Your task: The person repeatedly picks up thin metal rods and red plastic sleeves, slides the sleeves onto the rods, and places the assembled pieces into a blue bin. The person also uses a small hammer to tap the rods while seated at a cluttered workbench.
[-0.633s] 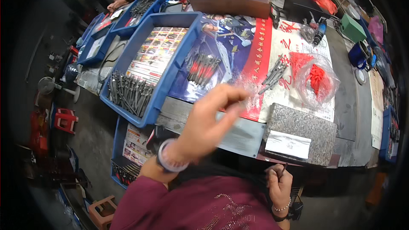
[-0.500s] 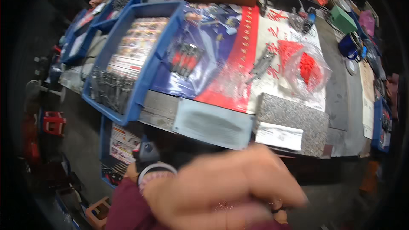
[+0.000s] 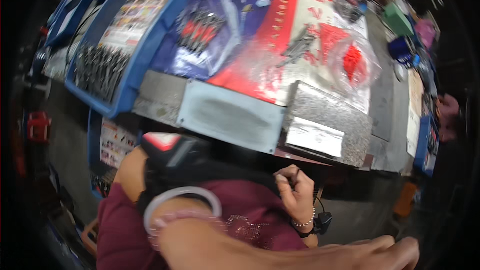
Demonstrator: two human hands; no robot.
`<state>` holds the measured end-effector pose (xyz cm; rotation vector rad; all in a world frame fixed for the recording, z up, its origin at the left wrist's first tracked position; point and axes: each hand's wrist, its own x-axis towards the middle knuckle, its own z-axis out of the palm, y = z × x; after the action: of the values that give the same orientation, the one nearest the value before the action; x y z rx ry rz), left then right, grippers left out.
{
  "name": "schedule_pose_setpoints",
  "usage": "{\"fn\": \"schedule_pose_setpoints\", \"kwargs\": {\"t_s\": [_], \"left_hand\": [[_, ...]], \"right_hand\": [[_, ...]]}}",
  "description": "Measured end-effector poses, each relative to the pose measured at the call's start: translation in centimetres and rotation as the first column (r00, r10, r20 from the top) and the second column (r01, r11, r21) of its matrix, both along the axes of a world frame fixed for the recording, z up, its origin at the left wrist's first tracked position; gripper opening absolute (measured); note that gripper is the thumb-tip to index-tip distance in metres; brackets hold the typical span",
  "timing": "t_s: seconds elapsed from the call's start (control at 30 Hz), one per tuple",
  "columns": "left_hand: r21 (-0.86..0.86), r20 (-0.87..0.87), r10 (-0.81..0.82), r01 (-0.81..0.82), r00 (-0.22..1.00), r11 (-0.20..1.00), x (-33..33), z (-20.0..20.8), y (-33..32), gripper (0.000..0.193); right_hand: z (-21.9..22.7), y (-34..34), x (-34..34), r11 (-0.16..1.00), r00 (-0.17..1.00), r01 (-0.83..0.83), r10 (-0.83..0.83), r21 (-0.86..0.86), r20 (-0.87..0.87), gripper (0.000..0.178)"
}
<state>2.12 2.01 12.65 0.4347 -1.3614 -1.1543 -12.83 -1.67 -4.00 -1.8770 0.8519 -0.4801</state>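
My left hand [image 3: 380, 253] reaches across my body at the lower right, its fingers curled and partly cut off by the picture's edge; what they hold, if anything, is hidden. A white bangle [image 3: 182, 196] and a pink bracelet circle that wrist. My right hand [image 3: 297, 192] is closed just below the bench edge, fingertips pressed together around a small dark thing too small to name. Nearest to it on the bench lie a speckled stone block [image 3: 332, 117] with a white label and a pale blue-grey plate [image 3: 230, 115] with a dark smudge.
A blue tray [image 3: 131, 82] on the left holds dark slim metal pieces. On the printed sheets lie red-and-black pieces [image 3: 200, 31], loose grey metal parts [image 3: 300, 45] and a clear bag of red pieces [image 3: 354, 65]. A blue mug [image 3: 401, 50] stands at the right.
My left hand has swung from the lower middle to the lower right. My right hand, mostly hidden before, now shows by the bench edge. The view has shifted, moving the bench up and left.
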Motion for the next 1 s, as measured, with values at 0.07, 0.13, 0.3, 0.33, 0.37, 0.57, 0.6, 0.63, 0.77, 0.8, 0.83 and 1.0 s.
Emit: {"fn": "schedule_pose_setpoints", "kwargs": {"t_s": [0.07, 0.13, 0.3, 0.33, 0.37, 0.57, 0.6, 0.63, 0.77, 0.8, 0.83, 1.0], "left_hand": [[0.150, 0.173, -0.149, 0.123, 0.974, 0.981, 1.0, 0.0, 0.0, 0.022], [0.271, 0.139, -0.439, 0.393, 0.887, 0.879, 2.8, -0.4, -0.2, 0.026], [0.537, 0.129, 0.001, -0.071, 0.992, 0.841, 7.4, -3.5, -2.1, 0.024], [0.370, 0.372, 0.192, -0.335, 0.908, 0.867, 8.1, -5.6, -4.7, 0.024], [0.320, 0.504, 0.305, -0.503, 0.808, 0.803, 8.3, -7.2, -7.0, 0.022], [-0.343, 0.836, 0.537, -0.656, 0.112, 0.672, 10.7, -17.0, -14.5, 0.016], [-0.393, 0.820, 0.568, -0.654, 0.068, 0.646, 10.8, -18.1, -15.2, 0.016], [-0.378, 0.854, 0.519, -0.650, 0.029, 0.659, 10.8, -18.9, -15.7, 0.015], [-0.301, 0.923, 0.384, -0.683, -0.032, 0.665, 10.4, -19.6, -16.8, 0.014], [-0.285, 0.933, 0.358, -0.689, -0.040, 0.667, 10.3, -19.3, -16.8, 0.015], [-0.260, 0.946, 0.320, -0.704, -0.048, 0.661, 10.2, -19.0, -16.7, 0.015], [-0.257, 0.847, 0.512, -0.733, 0.143, 0.629, 10.0, -16.6, -14.1, 0.013]], "right_hand": [[0.1, 0.0, 0.2, 0.999, 0.999, 0.022, -0.023, 0.025, 0.028, 0.007], [0.2, 0.1, 0.4, 0.999, 1.000, 0.002, -0.002, 0.038, 0.005, 0.007], [0.1, -0.2, 0.5, 0.990, 0.995, -0.071, 0.078, -0.120, 0.056, 0.013], [0.0, -0.3, 0.5, 0.997, 0.998, -0.069, 0.069, -0.046, 0.006, 0.014], [0.0, -0.4, 0.4, 0.998, 0.998, -0.056, 0.056, -0.025, 0.014, 0.014], [-0.5, -0.6, -0.7, 0.999, 1.000, -0.030, 0.030, -0.038, 0.002, 0.014], [-0.4, -0.6, -0.9, 0.999, 1.000, -0.021, 0.021, -0.031, 0.006, 0.014], [-0.4, -0.7, -1.2, 1.000, 1.000, -0.008, 0.008, -0.019, 0.005, 0.015], [0.2, -1.0, -2.3, 0.999, 0.999, 0.029, -0.030, -0.025, -0.034, 0.015], [0.5, -1.1, -2.7, 0.999, 0.998, 0.031, -0.032, -0.020, -0.048, 0.015], [0.8, -1.4, -3.2, 0.999, 0.998, 0.049, -0.050, -0.022, -0.025, 0.015], [2.9, -3.2, -6.0, 0.970, 0.970, 0.243, -0.243, 0.003, 0.026, 0.012]]}}
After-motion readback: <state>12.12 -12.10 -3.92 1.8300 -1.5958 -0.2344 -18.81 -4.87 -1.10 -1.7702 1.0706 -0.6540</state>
